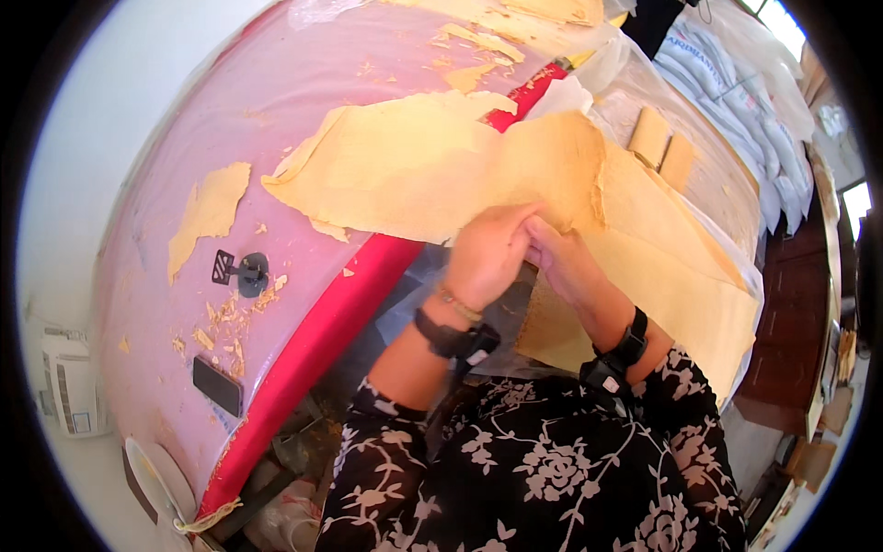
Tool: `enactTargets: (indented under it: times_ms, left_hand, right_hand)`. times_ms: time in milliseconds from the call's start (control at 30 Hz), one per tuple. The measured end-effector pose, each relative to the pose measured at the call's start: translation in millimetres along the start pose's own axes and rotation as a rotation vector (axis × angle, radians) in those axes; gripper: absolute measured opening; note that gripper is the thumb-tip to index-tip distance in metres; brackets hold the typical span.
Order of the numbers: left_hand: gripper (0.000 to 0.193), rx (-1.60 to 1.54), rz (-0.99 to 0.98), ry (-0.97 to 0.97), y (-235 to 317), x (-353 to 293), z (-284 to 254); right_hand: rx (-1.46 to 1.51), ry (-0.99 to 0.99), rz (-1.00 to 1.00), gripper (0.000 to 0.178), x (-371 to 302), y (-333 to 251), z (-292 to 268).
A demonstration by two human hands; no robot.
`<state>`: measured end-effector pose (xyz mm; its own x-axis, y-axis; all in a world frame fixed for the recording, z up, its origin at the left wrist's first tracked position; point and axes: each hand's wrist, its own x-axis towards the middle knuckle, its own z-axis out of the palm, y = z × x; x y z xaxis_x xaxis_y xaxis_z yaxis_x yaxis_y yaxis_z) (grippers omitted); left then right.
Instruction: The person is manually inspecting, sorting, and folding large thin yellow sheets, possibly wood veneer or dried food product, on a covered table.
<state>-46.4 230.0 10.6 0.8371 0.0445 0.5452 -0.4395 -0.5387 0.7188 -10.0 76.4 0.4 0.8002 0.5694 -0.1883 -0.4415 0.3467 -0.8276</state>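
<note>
A broad, thin, pale yellow sheet (pixel 395 175) with torn edges spans the middle, bridging the red edge of the pink surface and the stack to the right. Its exact material I cannot tell. My left hand (pixel 487 253) is at the sheet's near edge with its fingers bent inward and partly hidden. Right against it, my right hand (pixel 566 262) has its fingertips pinched together at the same edge, with thumbs nearly touching. Below my right forearm lie larger yellow sheets (pixel 662 285), stacked flat.
The pink plastic-covered surface (pixel 303 83) bears a torn yellow piece (pixel 213 212), crumbs (pixel 225 327), a phone (pixel 218 385) and a black stand (pixel 250 274). A red padded edge (pixel 322 359) borders it. Two folded yellow pieces (pixel 650 136) and white sacks (pixel 736 101) sit at far right.
</note>
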Motion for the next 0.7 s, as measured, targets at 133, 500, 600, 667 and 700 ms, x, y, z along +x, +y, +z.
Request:
enactTargets:
  times_ms: [133,500,600,667,700]
  left_hand:
    - [0.069,0.514,-0.008,-0.274,-30.6,-15.2,-42.6]
    - [0.044,0.26,-0.101,-0.327,-137.7,-18.1,-112.2]
    - [0.03,-0.142,-0.392,-0.18,-158.7,-20.2,-119.8]
    - [0.026,-0.563,-0.835,0.029,-167.6,-12.1,-117.6]
    - [0.026,-0.572,-0.827,0.019,-170.0,-10.5,-117.2]
  right_hand:
    - [-0.152,0.339,-0.016,0.045,11.4,-3.6,1.4]
    - [-0.461,0.392,-0.158,0.031,4.7,-47.0,-26.4]
    - [-0.458,0.399,-0.234,0.028,-0.4,-60.3,-29.0]
    - [-0.535,0.369,-0.102,0.033,-7.1,-76.3,-40.7]
    - [-0.539,0.381,-0.111,0.033,-12.1,-81.2,-46.3]
